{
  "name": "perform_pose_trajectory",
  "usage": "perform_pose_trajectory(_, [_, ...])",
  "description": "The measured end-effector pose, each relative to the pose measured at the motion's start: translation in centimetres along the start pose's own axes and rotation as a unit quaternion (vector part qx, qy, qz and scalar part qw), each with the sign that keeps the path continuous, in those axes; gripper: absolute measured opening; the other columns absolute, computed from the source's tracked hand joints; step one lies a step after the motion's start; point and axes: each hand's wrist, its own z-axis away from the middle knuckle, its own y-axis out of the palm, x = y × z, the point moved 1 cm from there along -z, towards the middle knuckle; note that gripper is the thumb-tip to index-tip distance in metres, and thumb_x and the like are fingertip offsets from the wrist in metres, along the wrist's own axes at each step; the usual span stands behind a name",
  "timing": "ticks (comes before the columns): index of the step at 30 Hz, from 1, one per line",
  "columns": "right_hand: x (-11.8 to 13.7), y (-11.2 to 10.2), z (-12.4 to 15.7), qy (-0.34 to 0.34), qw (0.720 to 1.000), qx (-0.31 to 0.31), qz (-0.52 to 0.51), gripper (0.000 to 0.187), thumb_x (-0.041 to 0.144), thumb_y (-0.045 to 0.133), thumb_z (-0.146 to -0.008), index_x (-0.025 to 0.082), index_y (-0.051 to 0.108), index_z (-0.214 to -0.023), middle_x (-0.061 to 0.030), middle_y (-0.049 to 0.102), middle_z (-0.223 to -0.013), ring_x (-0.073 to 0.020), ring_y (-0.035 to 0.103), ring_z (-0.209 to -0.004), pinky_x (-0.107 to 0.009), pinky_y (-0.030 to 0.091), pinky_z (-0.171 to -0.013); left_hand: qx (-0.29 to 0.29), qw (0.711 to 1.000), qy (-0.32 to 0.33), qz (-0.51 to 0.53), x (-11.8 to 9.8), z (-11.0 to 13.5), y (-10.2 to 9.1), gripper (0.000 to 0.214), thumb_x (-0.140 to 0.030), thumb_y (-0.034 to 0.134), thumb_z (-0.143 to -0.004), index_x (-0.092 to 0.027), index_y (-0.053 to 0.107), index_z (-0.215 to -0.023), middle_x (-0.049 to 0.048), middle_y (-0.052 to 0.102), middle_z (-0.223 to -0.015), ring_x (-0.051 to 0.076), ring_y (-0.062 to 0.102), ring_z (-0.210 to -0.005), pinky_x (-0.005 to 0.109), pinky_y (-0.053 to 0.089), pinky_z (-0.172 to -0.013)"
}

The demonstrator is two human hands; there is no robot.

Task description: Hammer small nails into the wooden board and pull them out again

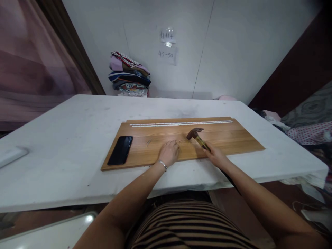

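My right hand [216, 155] is wrapped round the handle of a claw hammer [198, 137]. The hammer's dark, rusty head hovers over or just touches a wooden board [220, 138]; I cannot tell which. To its left, my left hand [169, 152], with a bracelet at the wrist, rests on the board. Its fingers are drawn together near a row of small dark points in the wood, and whatever they may pinch is too small to make out. Several loose nails [148, 141] lie on the board further left.
A black phone [120, 150] lies on the board's left end. Two white measuring strips [181, 123] run along its far edge. Beneath is a table with a white cloth [64, 148]. Folded clothes [129, 76] are stacked at the back against the wall.
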Motion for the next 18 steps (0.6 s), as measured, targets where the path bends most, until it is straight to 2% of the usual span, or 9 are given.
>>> perform_pose_trajectory(13, [0.71, -0.20, -0.05, 0.015, 1.000, -0.005, -0.016, 0.048, 0.029, 0.056, -0.088, 0.019, 0.067, -0.133, -0.0126, 0.076, -0.124, -0.0304, 0.071, -0.112, -0.046, 0.055, -0.099, 0.004, 1.000, -0.001, 0.005, -0.18, -0.03, -0.20, 0.029, -0.020, 0.046, -0.102, -0.016, 0.074, -0.095, 0.0135, 0.068, -0.106, 0.027, 0.060, -0.106, 0.041, 0.047, -0.092])
perform_pose_trajectory(18, [0.85, -0.32, -0.02, 0.029, 0.999, -0.006, -0.028, 0.039, 0.029, 0.058, -0.085, 0.021, 0.073, -0.120, -0.0075, 0.079, -0.103, -0.0271, 0.072, -0.096, -0.041, 0.057, -0.088, -0.007, 1.000, 0.004, 0.020, 0.04, -0.15, 0.27, 0.028, -0.020, 0.047, -0.102, -0.017, 0.073, -0.092, 0.0129, 0.067, -0.103, 0.026, 0.059, -0.104, 0.040, 0.046, -0.091])
